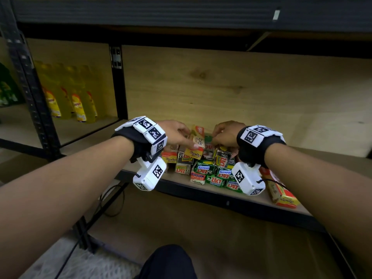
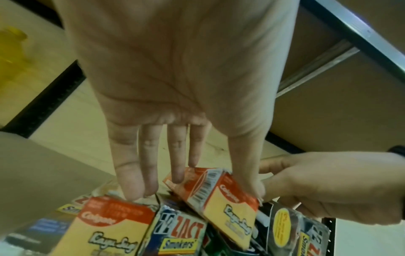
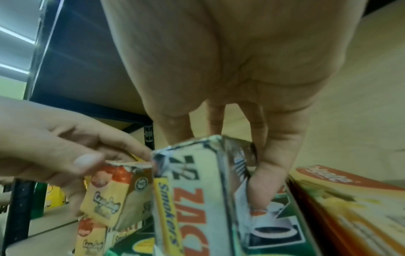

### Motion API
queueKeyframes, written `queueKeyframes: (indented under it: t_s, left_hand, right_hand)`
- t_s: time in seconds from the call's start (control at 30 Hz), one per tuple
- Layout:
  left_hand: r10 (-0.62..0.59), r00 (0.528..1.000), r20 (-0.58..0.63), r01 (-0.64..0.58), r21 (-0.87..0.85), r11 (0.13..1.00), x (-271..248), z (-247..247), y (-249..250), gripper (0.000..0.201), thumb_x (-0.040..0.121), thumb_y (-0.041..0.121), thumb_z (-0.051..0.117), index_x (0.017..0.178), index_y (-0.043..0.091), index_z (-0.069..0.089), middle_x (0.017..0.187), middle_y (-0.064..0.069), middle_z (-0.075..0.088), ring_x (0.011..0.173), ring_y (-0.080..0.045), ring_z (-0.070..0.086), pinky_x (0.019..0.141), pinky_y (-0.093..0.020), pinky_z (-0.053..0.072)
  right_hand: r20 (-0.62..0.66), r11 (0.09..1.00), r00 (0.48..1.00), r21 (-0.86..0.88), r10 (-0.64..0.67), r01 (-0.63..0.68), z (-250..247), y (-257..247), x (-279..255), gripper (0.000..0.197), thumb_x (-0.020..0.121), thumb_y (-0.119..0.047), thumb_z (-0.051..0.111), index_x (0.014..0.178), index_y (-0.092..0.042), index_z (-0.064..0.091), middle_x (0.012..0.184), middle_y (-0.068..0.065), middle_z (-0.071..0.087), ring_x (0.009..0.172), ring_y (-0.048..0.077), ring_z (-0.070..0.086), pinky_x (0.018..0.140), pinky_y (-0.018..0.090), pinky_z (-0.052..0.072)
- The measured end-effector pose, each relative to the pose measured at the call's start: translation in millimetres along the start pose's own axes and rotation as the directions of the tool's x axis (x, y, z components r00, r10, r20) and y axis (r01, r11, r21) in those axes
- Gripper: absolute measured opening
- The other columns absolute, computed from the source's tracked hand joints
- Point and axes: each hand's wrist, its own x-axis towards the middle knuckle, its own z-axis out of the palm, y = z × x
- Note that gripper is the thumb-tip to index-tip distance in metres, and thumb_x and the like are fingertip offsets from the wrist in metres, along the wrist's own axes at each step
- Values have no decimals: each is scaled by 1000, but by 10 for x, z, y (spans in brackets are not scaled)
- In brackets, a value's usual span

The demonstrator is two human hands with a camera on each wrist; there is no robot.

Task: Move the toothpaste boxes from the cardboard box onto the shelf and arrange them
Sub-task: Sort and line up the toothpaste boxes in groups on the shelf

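colgate box (image 1: pixel 196 142): being pinched by left hand (image 1: pixel 174 135) fingers, tilted atop the toothpaste pile (image 1: pixel 211 170) on the shelf (image 1: pixel 281 121); black zact box (image 3: pixel 197 199), right of it, being clamped upright by right hand (image 1: pixel 226 135) for alignment, seemingly.

Yellow bottles (image 1: pixel 78 97) stand in the neighbouring bay, green packs (image 1: pixel 7 87) further left

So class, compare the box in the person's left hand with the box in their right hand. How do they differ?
The Colgate box is orange and yellow; the Zact Smokers box is silver-white with red lettering. The left hand holds the Colgate box tilted; the right hand holds the Zact Smokers box upright. Both are toothpaste cartons.
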Motion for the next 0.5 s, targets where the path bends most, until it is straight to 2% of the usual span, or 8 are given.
queueKeyframes:
  t_s: [0.07,0.13,0.2,0.27,0.37,0.43,0.5]
  left_hand:
    - [-27,998,-53,28,22,999,34,48,81,84,74,71,66,141,23,48,134,2,58,99,-16,65,90,-36,55]
    - [-39,995,-91,49,100,994,63,121,189,76,79,73,59,133,20,56,127,-1,62,98,-19,65,88,-35,54]
    - [-62,989,-137,85,173,981,109,192,280,70,77,77,55,119,21,65,112,-1,69,89,-20,66,75,-28,53]
    - [-84,981,-176,121,213,970,162,256,367,69,73,77,60,110,20,66,104,-1,69,89,-22,65,68,-26,48]
    - [-109,974,-199,164,283,945,258,307,473,62,73,65,69,111,16,64,109,-3,68,94,-24,63,78,-30,54]
    - [-116,974,-193,174,313,934,317,295,524,55,73,58,72,110,18,64,110,-2,66,91,-22,60,83,-31,55]
    - [-121,973,-198,180,318,931,349,263,555,40,73,54,73,97,26,58,100,-2,60,82,-21,51,75,-27,49]
  right_hand:
    - [-19,995,1000,96,17,-15,-43,86,-2,23,84,-32,71,104,-22,72,103,2,70,94,24,68,84,38,59]
    - [-32,978,998,207,45,-37,-74,193,-11,19,83,-28,73,101,-26,71,102,-3,66,92,20,64,81,34,57]
    - [-45,944,997,327,66,-48,-83,307,-28,11,81,-21,73,92,-26,73,95,-1,67,86,19,64,82,36,56]
    - [-68,884,994,466,86,-45,-87,430,-66,12,78,-13,71,77,-24,74,91,9,72,79,23,64,77,40,57]
    - [-83,796,987,603,134,-57,-172,620,-189,18,83,-7,67,81,-25,71,86,4,68,78,23,63,65,30,53]
    - [-97,800,985,597,142,-56,-266,764,-271,16,84,-9,68,87,-25,70,88,1,66,85,23,65,68,32,56]
    - [-121,824,979,562,164,-69,-340,923,-346,15,83,-12,71,92,-24,71,89,0,65,95,26,67,82,40,58]
